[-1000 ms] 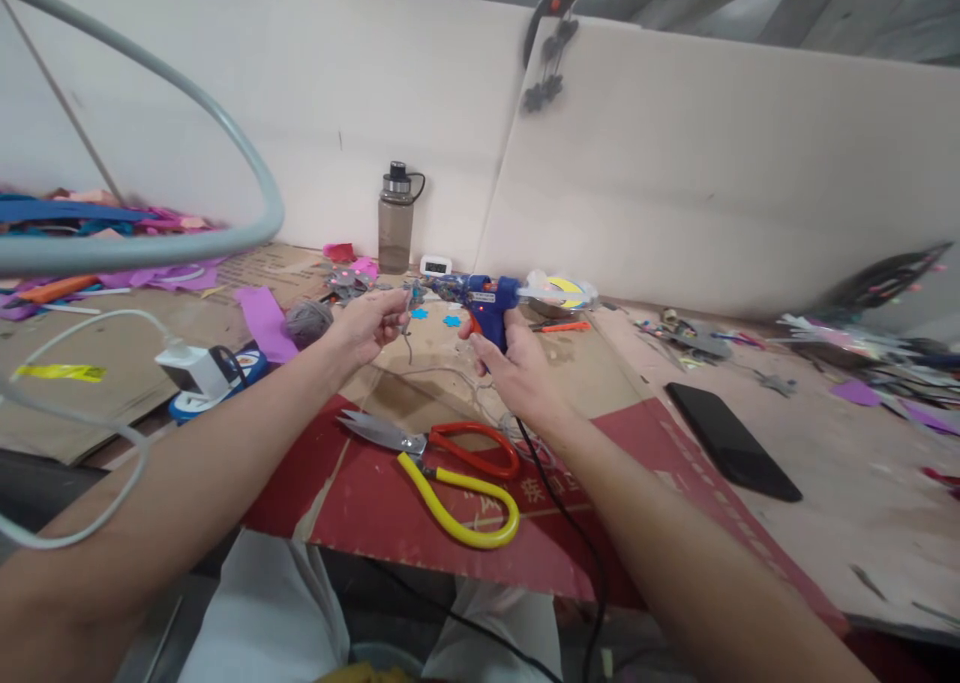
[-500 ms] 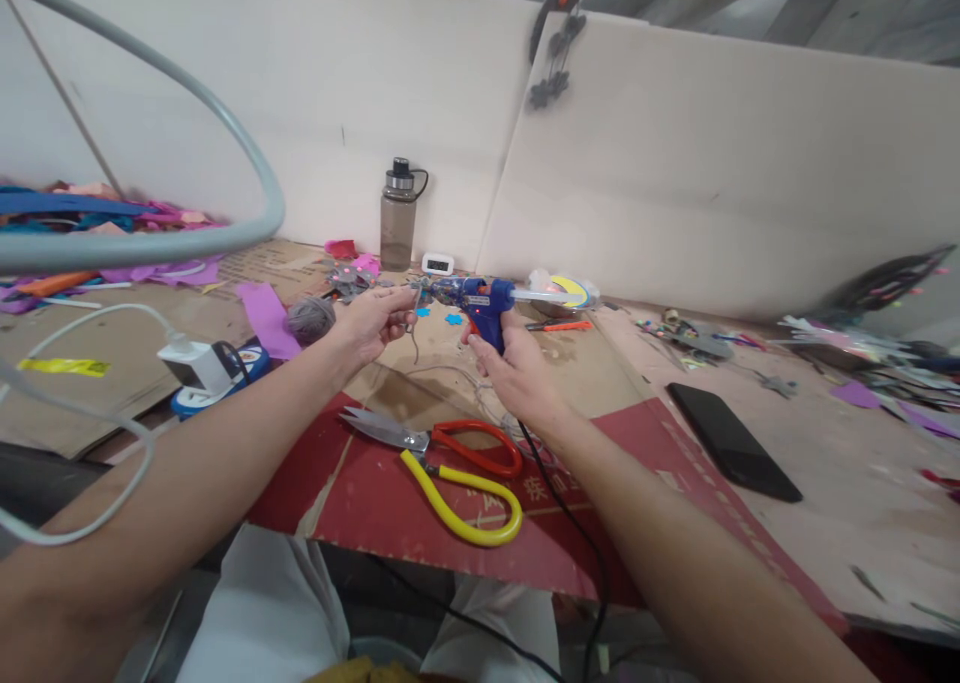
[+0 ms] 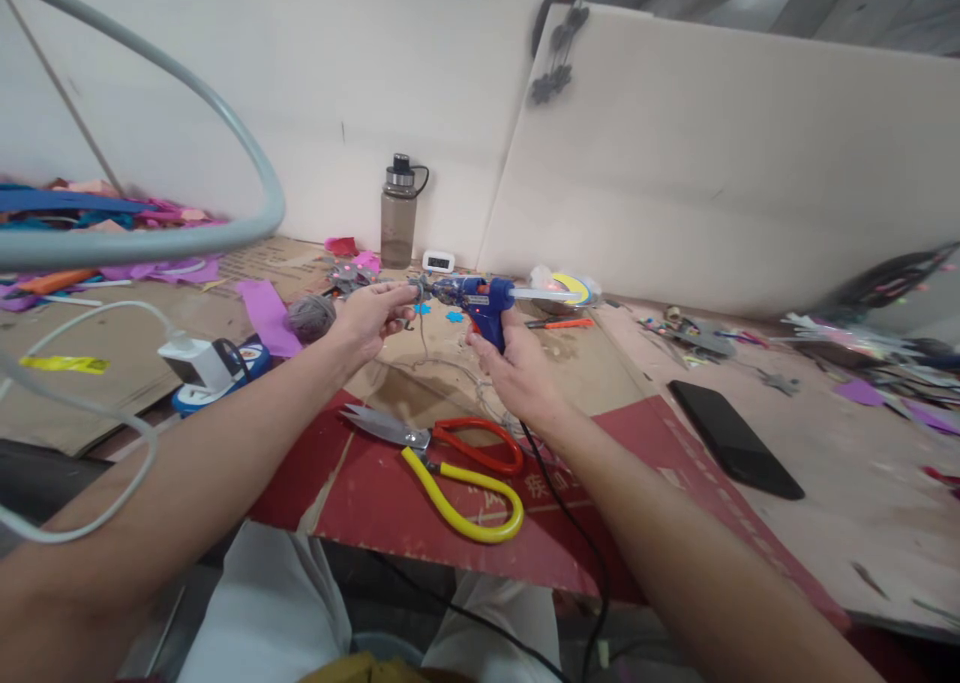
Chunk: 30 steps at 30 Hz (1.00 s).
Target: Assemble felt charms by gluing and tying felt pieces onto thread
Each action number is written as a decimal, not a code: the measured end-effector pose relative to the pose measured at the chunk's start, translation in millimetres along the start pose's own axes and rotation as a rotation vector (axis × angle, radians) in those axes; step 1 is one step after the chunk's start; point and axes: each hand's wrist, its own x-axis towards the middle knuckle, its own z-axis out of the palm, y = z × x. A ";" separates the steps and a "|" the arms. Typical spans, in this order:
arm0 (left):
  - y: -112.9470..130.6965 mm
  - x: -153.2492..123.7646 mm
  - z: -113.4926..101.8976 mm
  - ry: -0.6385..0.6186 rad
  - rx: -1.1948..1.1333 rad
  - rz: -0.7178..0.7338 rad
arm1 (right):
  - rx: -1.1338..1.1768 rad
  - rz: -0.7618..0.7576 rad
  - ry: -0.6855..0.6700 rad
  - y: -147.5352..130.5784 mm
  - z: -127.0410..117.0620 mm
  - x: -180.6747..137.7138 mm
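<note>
The right hand [image 3: 519, 365] grips a blue glue gun [image 3: 489, 305] aimed toward nine o'clock, where the left hand [image 3: 373, 318] pinches a small gray piece [image 3: 422, 288].

Printed Chinese characters [image 3: 536, 486], 疾 the clearest, stand on the red cardboard [image 3: 360, 508].

The glue gun [image 3: 486, 305] is blue, its barrel lying about level above the grip of the right hand [image 3: 521, 371], which closes around its handle. The nozzle points away from this grip, toward the left hand [image 3: 373, 321]. A whitish glue stick [image 3: 541, 294] comes out behind. Pinched in the left hand, just beside the nozzle, is a small grey piece [image 3: 421, 289], perhaps of yarn; a thin strand [image 3: 423, 333] hangs below.
</note>
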 end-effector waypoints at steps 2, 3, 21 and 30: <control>0.3 -0.6 0.2 -0.009 -0.001 0.003 | 0.003 -0.013 0.003 0.0 0.3 0.1; 0.4 -1.0 0.3 -0.015 0.002 0.003 | 0.004 -0.018 0.005 -0.1 0.4 0.2; -1.2 2.5 -3.0 0.054 0.028 0.043 | 0.353 0.189 -0.004 -2.6 -1.4 0.1; -7.9 1.7 -0.3 -0.019 0.045 0.172 | -0.349 0.567 -0.001 60.3 -19.4 24.5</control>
